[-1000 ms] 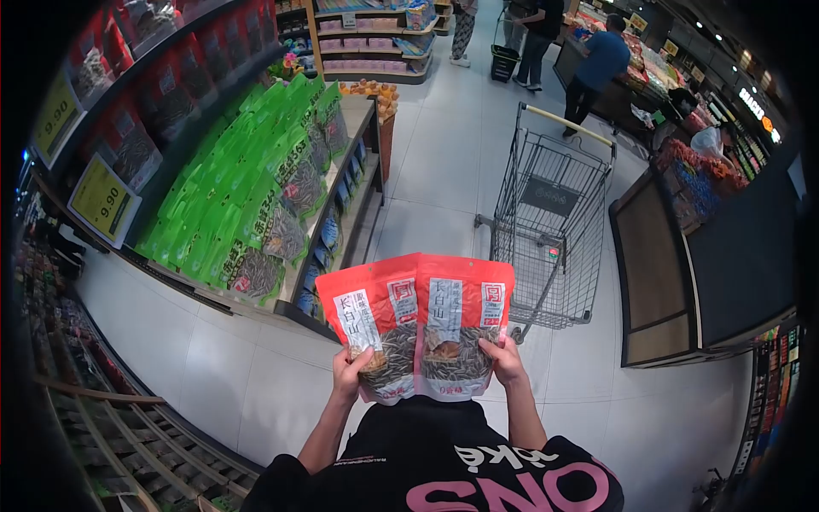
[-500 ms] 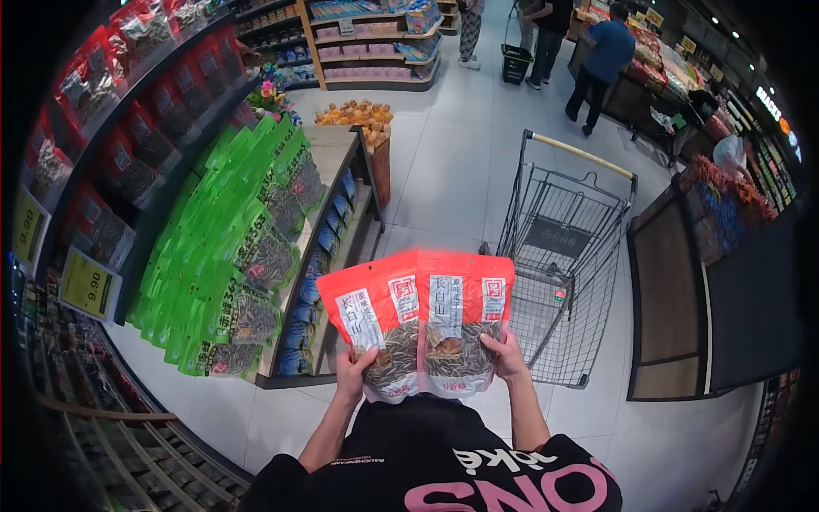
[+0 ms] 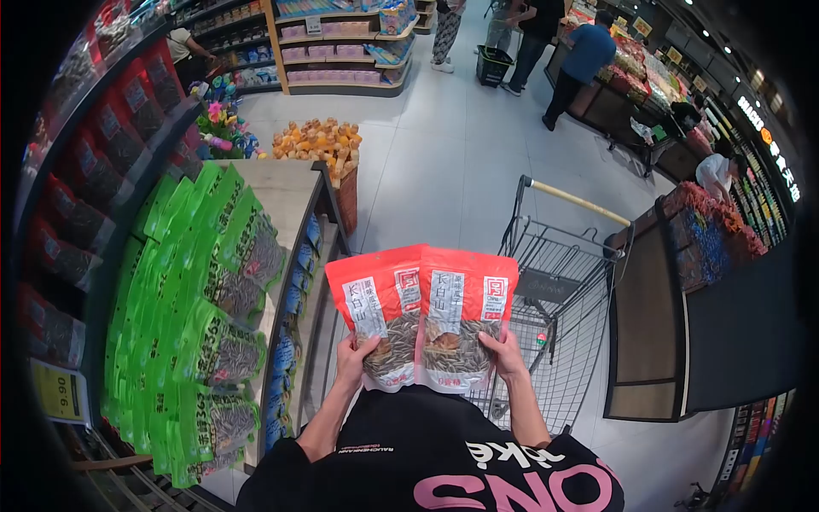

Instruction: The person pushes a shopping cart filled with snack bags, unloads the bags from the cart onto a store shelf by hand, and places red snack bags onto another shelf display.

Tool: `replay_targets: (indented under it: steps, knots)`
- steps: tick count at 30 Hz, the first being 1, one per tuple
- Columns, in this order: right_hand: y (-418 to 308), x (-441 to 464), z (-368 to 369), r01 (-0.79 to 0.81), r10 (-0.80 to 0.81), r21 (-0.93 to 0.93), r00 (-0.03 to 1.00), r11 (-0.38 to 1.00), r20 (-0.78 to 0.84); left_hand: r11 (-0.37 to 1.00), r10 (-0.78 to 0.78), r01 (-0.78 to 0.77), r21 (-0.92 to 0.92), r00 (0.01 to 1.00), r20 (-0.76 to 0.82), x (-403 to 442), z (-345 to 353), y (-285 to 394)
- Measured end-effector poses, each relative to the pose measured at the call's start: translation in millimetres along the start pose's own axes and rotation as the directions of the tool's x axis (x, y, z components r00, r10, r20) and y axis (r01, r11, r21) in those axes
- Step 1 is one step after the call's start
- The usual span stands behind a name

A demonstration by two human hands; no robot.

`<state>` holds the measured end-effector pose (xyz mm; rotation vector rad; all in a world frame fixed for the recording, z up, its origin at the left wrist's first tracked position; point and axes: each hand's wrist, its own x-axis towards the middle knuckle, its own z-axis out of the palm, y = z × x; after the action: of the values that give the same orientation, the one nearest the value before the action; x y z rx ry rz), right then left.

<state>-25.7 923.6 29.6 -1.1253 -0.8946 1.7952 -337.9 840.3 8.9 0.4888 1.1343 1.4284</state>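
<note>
Two red and clear bags of dark striped seeds are held up side by side in front of my chest. My left hand (image 3: 354, 357) grips the left seed bag (image 3: 381, 316) at its lower left side, thumb on the front. The right seed bag (image 3: 463, 320) is in my right hand (image 3: 505, 354), pinched at its lower right side. Both bags stand upright with printed fronts showing, and their inner edges touch or overlap. My fingers behind the bags are hidden.
Green seed bags (image 3: 183, 341) fill the display at left, beside red bags on a shelf (image 3: 72, 128). An orange-topped basket (image 3: 345, 200) stands beyond. A shopping cart (image 3: 554, 290) is just ahead right, near a dark counter (image 3: 644, 341). Several people are further off, one in blue (image 3: 589, 60).
The green bags, shelf and basket have come nearer, and the cart sits lower in view, partly behind the right bag. Both hands keep their hold on the bags.
</note>
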Motion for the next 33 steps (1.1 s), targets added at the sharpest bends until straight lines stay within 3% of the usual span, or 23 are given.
replay_targets:
  steps: [7, 15, 20, 27, 33]
  knots:
    - [-56, 103, 24, 0.016, -0.016, 0.016, 0.998, 1.0, 0.058, 0.997, 0.076, -0.076, 0.002, 0.997, 0.012, 101, 10, 47]
    - [-66, 219, 44, -0.164, 0.167, -0.034, 0.977, 0.986, 0.132, 0.995, 0.09, -0.098, -0.033, 0.978, -0.191, 163, 1, 60]
    - [-83, 308, 50, -0.194, 0.208, -0.08, 0.947, 0.978, 0.243, 0.986, 0.148, -0.165, -0.023, 0.934, -0.326, 212, 10, 59]
    - [-149, 430, 56, -0.254, 0.286, -0.135, 0.881, 0.958, 0.377, 0.97, 0.231, -0.24, 0.044, 0.845, -0.483, 283, 66, 83]
    - [-175, 501, 66, -0.27, 0.309, -0.15, 0.822, 0.951, 0.478, 0.97, 0.21, -0.241, 0.025, 0.785, -0.582, 313, 96, 98]
